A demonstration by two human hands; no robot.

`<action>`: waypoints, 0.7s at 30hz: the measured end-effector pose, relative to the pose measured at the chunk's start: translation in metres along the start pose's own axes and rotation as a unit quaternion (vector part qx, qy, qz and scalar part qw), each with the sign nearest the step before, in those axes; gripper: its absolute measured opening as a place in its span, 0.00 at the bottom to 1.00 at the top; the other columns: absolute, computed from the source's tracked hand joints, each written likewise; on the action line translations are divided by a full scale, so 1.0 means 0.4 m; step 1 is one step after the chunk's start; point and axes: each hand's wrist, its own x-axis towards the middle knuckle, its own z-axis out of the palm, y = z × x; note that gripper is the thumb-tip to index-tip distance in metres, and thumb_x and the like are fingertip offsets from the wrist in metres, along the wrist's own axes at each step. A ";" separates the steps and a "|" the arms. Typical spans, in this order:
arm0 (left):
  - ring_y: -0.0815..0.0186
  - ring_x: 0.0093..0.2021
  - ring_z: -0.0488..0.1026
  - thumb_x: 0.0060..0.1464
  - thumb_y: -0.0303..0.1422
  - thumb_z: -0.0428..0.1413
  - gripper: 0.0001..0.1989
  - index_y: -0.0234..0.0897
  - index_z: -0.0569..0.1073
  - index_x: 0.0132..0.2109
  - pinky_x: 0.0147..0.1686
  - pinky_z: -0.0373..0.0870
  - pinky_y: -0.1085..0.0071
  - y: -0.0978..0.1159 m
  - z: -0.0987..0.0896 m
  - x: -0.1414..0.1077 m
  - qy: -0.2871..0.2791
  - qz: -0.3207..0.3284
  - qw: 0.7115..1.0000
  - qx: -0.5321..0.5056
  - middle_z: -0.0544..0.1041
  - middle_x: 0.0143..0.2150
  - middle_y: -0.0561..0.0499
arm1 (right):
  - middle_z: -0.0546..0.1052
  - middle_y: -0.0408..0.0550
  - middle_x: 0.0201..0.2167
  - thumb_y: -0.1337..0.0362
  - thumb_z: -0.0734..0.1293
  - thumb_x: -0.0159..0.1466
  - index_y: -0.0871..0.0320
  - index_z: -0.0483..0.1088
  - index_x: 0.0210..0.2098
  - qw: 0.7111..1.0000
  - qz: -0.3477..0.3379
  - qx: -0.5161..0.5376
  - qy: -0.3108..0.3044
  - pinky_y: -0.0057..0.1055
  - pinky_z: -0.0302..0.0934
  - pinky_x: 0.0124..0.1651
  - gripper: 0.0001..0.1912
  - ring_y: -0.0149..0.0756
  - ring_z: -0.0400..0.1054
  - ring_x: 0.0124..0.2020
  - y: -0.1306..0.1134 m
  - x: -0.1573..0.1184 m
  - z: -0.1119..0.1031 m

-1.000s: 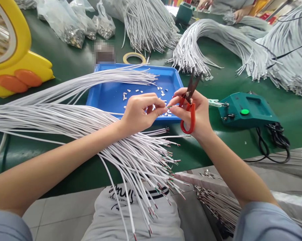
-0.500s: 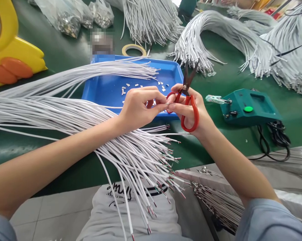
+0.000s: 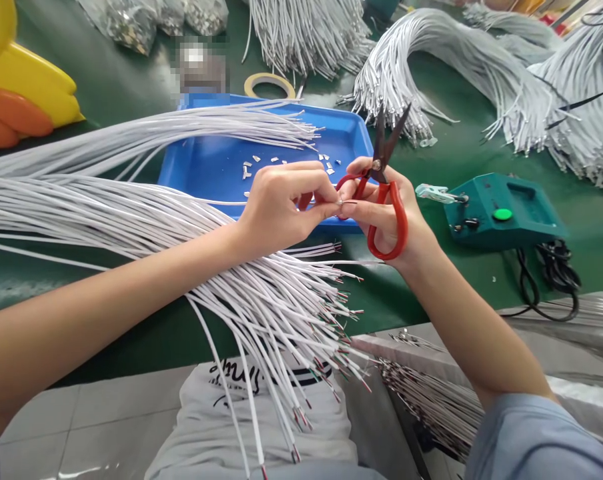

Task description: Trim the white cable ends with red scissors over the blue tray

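My left hand [image 3: 286, 203] pinches the end of a white cable over the near edge of the blue tray [image 3: 354, 133]. Meeting it at the fingertips, my right hand [image 3: 386, 207] has its thumb and finger at the thin wires of that end. Red-handled scissors [image 3: 397, 230] hang in my right hand, blades parted and pointing up and away. Small white scraps [image 3: 246, 171] lie in the tray. One bundle of white cables [image 3: 81, 143] reaches over the tray; another bundle [image 3: 281, 313] passes beneath my left forearm, its red and green wire tips exposed.
A green device [image 3: 506, 213] with a clip and black cord sits at right. Behind are a tape roll [image 3: 270, 87], grey cable bundles [image 3: 446, 53] and bags of metal parts [image 3: 131, 27]. A yellow and orange object [image 3: 26, 87] stands at left.
The view has shifted slightly. Both hands remain together at the cable end, and the scissors have tilted a little to the right, still in my right hand.
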 end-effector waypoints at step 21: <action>0.71 0.21 0.64 0.54 0.34 0.58 0.08 0.38 0.75 0.28 0.23 0.63 0.73 0.062 -0.031 0.007 -0.145 -0.172 0.970 -0.087 0.69 0.19 0.56 | 0.75 0.41 0.25 0.64 0.68 0.49 0.59 0.67 0.39 0.949 -0.144 -0.047 0.277 0.26 0.63 0.29 0.17 0.27 0.65 0.24 0.015 0.035 -0.057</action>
